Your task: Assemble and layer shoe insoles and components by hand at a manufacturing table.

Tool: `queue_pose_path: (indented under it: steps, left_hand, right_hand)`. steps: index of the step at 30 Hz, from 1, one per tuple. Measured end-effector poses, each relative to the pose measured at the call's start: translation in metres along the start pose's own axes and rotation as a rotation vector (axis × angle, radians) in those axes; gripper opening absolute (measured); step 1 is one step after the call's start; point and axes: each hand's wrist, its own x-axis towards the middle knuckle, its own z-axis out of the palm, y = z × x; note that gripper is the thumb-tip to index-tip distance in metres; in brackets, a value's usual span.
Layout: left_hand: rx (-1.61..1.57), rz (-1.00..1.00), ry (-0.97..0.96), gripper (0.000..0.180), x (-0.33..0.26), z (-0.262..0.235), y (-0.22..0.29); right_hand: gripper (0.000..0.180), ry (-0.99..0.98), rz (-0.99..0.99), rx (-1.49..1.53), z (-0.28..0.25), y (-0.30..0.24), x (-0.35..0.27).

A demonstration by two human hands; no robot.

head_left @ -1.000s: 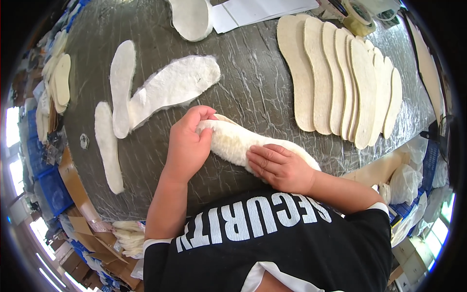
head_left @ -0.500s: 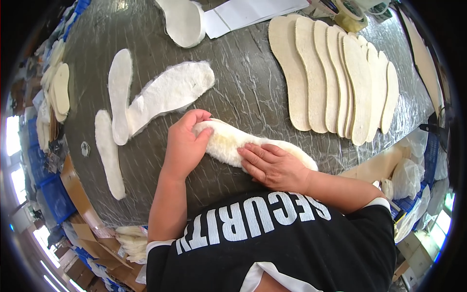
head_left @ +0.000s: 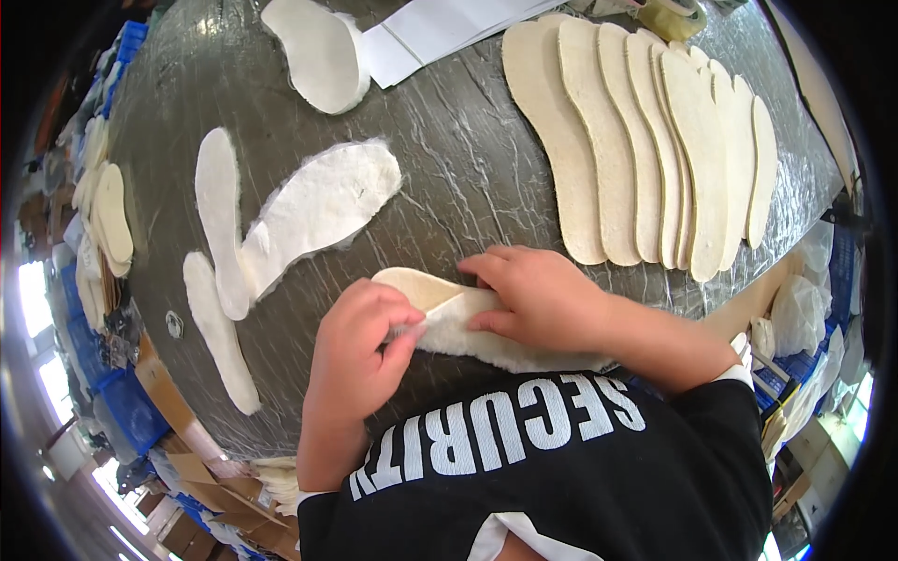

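A: Where does the woolly insole [head_left: 472, 340] lie before you?

B: On the near side of the dark table [head_left: 449, 187], close to your black shirt [head_left: 608, 486], with a tan patch [head_left: 421, 285] showing beside the fleece at its left end.

A: And your fingers?

B: Your left hand [head_left: 365, 341], slightly blurred, pinches the insole's edge between thumb and fingertips beside that patch. Your right hand [head_left: 547, 297] arches over the middle, thumb on the fleece and well apart from the forefinger, fingertips by the far edge; whether they press, one cannot tell.

A: What surrounds you?

B: Beyond your left hand, three white fleece pieces [head_left: 323, 192]; beyond your right, a fan of overlapping cream insoles [head_left: 585, 140]. Farther off, white paper [head_left: 449, 33] lies between that fan and more pale insoles [head_left: 323, 61].
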Motion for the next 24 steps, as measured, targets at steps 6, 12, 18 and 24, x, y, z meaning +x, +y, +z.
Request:
queue_pose_path:
  steps: [6, 12, 18, 24]
  left_hand:
    - [-0.027, -0.234, 0.091, 0.019, -0.003, -0.002, 0.011]
    - [0.018, -0.313, 0.1, 0.016, 0.002, 0.001, 0.007]
    - [0.065, -0.316, 0.094, 0.014, 0.005, 0.0, 0.006]
    - [0.064, -0.274, 0.154, 0.01, 0.008, 0.0, 0.01]
  right_hand:
    - [0.028, -0.335, 0.032, 0.105, -0.014, -0.005, 0.018]
    - [0.035, -0.23, -0.038, 0.141, -0.005, -0.003, 0.012]
    - [0.034, -0.238, -0.038, 0.109, -0.009, -0.007, 0.008]
    - [0.037, -0.235, -0.063, 0.101, -0.012, -0.008, 0.007]
